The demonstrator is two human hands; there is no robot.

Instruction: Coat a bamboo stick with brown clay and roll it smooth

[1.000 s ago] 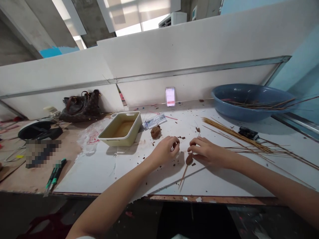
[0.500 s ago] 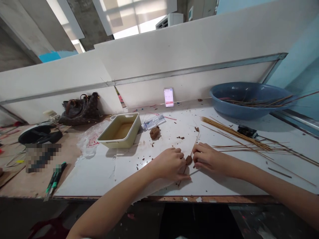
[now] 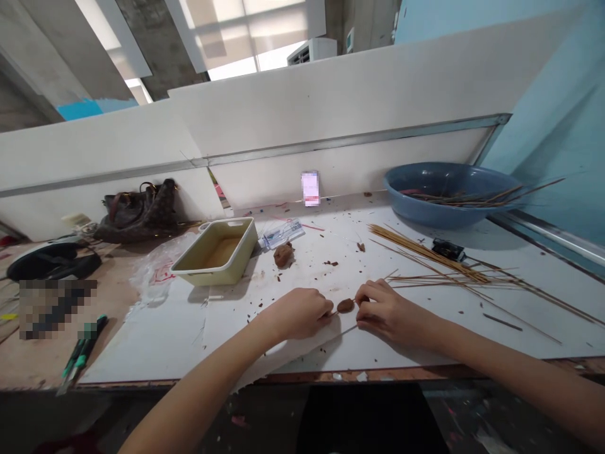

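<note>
My left hand (image 3: 297,312) and my right hand (image 3: 384,310) meet over the white table top (image 3: 179,328), both with curled fingers. Between them a small brown clay lump (image 3: 345,305) sits on a thin bamboo stick, which both hands pinch, one on each side of the lump. The stick's far end pokes out past my right hand toward the back. A larger brown clay lump (image 3: 283,255) lies on the table behind my hands. A spread of loose bamboo sticks (image 3: 439,265) lies to the right.
A cream rectangular tray (image 3: 216,252) stands at the left rear. A blue basin (image 3: 437,194) holding sticks is at the back right. A brown handbag (image 3: 137,211), a black helmet-like object (image 3: 47,261) and green-handled tools (image 3: 80,353) lie on the left. Clay crumbs dot the table.
The stick with the small clay lump has turned from pointing at me to lying across between my hands. My left hand came in and took hold of it. The view shifted right.
</note>
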